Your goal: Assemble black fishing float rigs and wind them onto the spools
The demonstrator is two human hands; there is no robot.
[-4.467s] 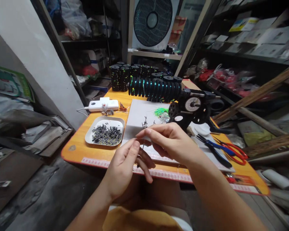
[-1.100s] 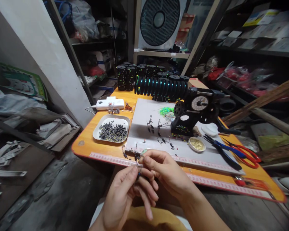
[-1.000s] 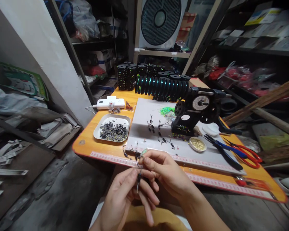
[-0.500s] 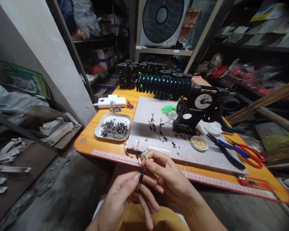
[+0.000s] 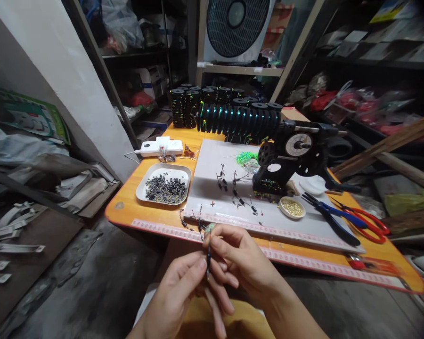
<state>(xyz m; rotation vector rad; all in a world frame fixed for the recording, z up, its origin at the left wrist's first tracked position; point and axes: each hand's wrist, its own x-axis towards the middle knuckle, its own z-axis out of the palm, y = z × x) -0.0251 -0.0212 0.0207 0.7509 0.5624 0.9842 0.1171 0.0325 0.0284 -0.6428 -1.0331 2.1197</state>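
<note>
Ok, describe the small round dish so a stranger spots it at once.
On the orange table, find the light grey board with the black machine. On the near side of that machine, left of the pliers, sits the small round dish. It holds tiny golden bits, unlike the squarish white tray of black pieces.

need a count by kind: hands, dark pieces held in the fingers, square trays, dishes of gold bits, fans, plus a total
Hands: 2, left hand and right hand
Dark held piece: 1 in view
Square tray: 1
Dish of gold bits: 1
Fan: 1
Total: 6
</note>
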